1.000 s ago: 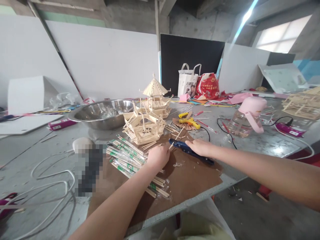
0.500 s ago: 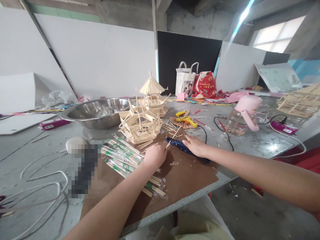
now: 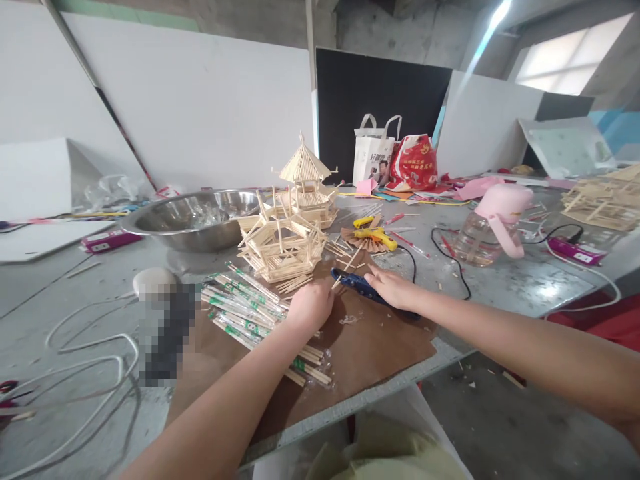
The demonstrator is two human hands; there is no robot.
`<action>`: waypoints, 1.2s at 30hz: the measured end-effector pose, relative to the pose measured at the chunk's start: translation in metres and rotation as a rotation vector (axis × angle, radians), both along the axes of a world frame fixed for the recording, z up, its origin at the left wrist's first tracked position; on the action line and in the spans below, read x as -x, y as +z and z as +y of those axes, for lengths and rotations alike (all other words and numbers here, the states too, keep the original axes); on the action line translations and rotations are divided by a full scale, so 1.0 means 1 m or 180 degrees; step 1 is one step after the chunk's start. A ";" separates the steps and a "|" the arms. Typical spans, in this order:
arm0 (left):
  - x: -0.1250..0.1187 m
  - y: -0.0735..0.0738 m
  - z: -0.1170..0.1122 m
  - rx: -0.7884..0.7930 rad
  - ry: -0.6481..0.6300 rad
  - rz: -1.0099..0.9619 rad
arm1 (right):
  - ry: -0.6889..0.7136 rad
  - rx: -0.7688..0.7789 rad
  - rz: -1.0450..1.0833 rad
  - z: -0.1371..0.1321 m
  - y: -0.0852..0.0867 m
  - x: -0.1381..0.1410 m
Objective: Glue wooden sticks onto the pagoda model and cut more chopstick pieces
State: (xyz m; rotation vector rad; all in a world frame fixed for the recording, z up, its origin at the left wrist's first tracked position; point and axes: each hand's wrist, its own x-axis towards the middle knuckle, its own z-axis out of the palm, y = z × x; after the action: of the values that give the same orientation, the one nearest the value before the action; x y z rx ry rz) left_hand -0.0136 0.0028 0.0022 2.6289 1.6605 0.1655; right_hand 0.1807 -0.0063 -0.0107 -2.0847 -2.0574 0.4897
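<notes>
My left hand (image 3: 311,307) is closed around a thin wooden chopstick (image 3: 356,257) that slants up and away past its fingers. Dark blue pliers (image 3: 361,285) lie in my right hand (image 3: 393,288), their jaws at the stick close to my left fingers. Whether the jaws bite into the wood I cannot make out. Just beyond my left hand stands an open frame of glued sticks (image 3: 283,245), with a roofed stick pavilion (image 3: 305,173) behind it. Wrapped chopsticks (image 3: 245,303) in clear and green plastic lie beside and partly under my left forearm.
A brown board (image 3: 370,353) covers the table's near edge, with shavings on it. A yellow glue gun (image 3: 375,237), a pink-lidded bottle (image 3: 493,227), a steel basin (image 3: 195,230) and white cables (image 3: 120,360) surround the work. Another stick model (image 3: 600,200) stands far right.
The camera view has shifted slightly. Both hands keep their holds on the chopstick and the pliers, almost in the same place.
</notes>
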 end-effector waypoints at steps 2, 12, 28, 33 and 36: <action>0.000 0.000 0.000 0.0015 0.0019 -0.0010 | 0.0001 -0.0121 -0.0124 -0.003 0.002 0.002; 0.002 0.001 -0.004 0.0023 -0.0072 -0.0078 | 0.0326 0.0442 -0.0525 -0.011 0.028 0.008; 0.003 -0.004 -0.005 -0.0105 -0.0112 -0.0032 | 0.0153 0.1196 -0.0330 -0.006 0.038 0.013; 0.003 -0.004 -0.006 -0.0125 -0.0116 0.0004 | 0.0182 0.0829 -0.0588 -0.016 0.037 0.021; 0.004 -0.002 -0.008 -0.0119 -0.0165 0.0040 | 0.0180 0.0692 -0.0701 -0.022 0.040 0.025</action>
State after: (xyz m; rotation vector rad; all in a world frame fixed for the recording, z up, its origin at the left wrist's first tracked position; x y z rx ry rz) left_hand -0.0174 -0.0053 -0.0003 2.7026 1.6066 0.1809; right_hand 0.1560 -0.0284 0.0296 -2.3002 -2.2819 0.5360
